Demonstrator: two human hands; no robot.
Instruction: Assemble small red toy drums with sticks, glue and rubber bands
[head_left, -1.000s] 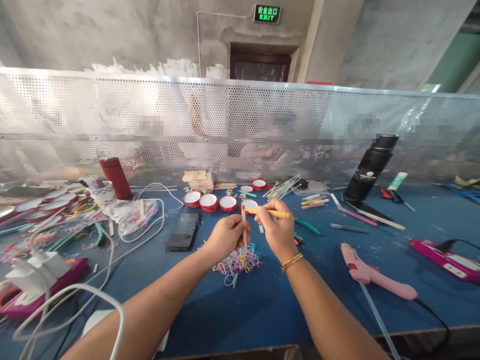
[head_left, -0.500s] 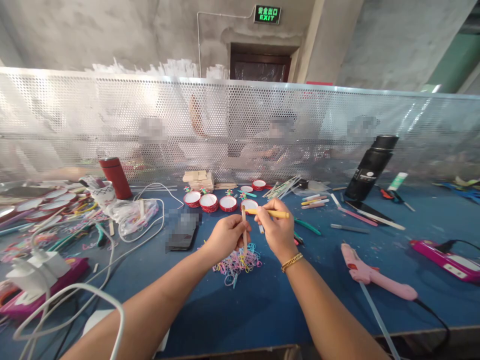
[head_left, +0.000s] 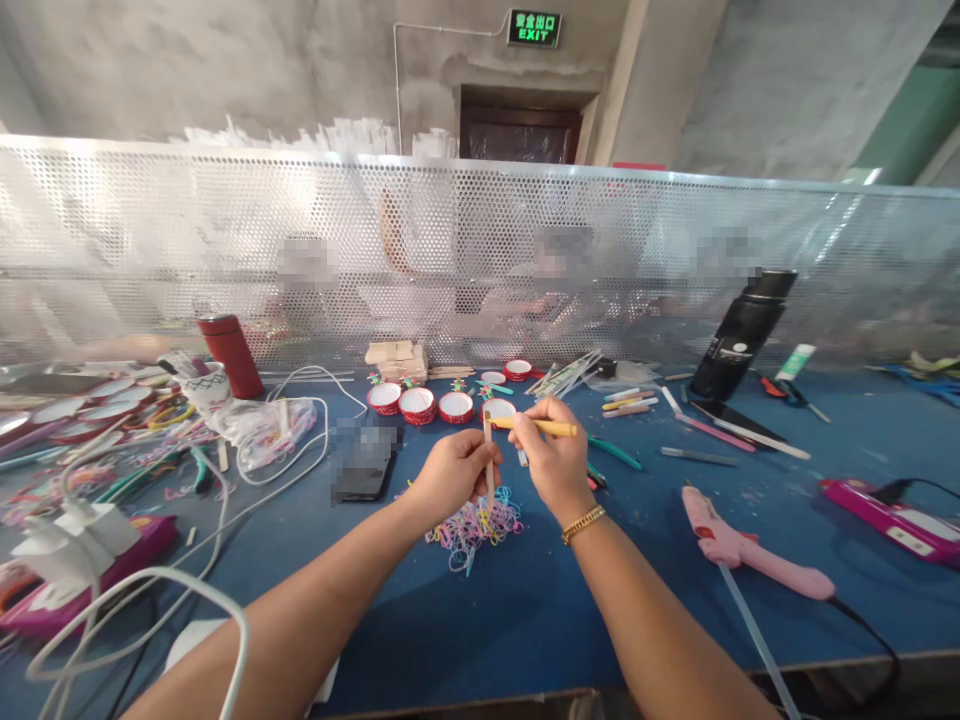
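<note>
My left hand (head_left: 454, 472) pinches a flat wooden craft stick (head_left: 490, 488), held upright over the table. In my right hand (head_left: 556, 462) is a yellow marker pen (head_left: 556, 428), lying level, its tip touching or very near the stick's upper end. The stick's top looks darker there. Below my hands lies a heap of small pastel rubber bands (head_left: 472, 535). Just beyond stand several small red drums with white tops (head_left: 456, 405), with little figures behind them.
A pink glue gun (head_left: 757, 560) lies at right, near a black bottle (head_left: 739, 345). Several markers (head_left: 628, 403) and green-handled pliers (head_left: 616, 453) lie beyond my right hand. At left are a phone (head_left: 369, 465), white cables (head_left: 169, 575) and a red bottle (head_left: 231, 356). A perforated metal screen (head_left: 420, 220) closes the back.
Almost nothing differs. Both hands keep the same place, with the marker still at the stick's upper end.
</note>
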